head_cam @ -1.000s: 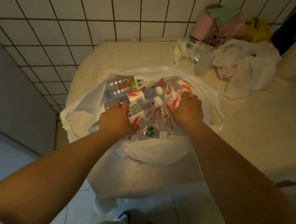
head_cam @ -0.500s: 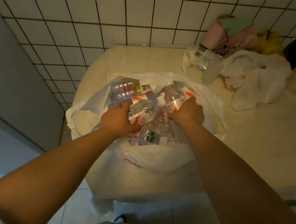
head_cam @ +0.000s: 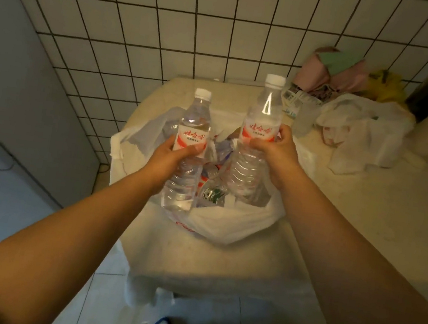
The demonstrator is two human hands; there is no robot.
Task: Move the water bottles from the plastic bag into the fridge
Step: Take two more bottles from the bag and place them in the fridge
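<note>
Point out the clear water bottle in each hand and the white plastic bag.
clear left-hand water bottle (head_cam: 192, 137), head view, label.
clear right-hand water bottle (head_cam: 260, 131), head view, label.
white plastic bag (head_cam: 221, 225), head view, front wall.

Crumpled white bag (head_cam: 361, 134), pink cloth (head_cam: 328, 73) and yellow bag (head_cam: 385, 84) near tiled wall (head_cam: 173, 17).

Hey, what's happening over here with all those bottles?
A person is unloading a white plastic bag that sits on a counter. The left hand grips one water bottle and the right hand grips another bottle, both upright and lifted above the bag. More bottles lie in the bag. No fridge is in view.
</note>
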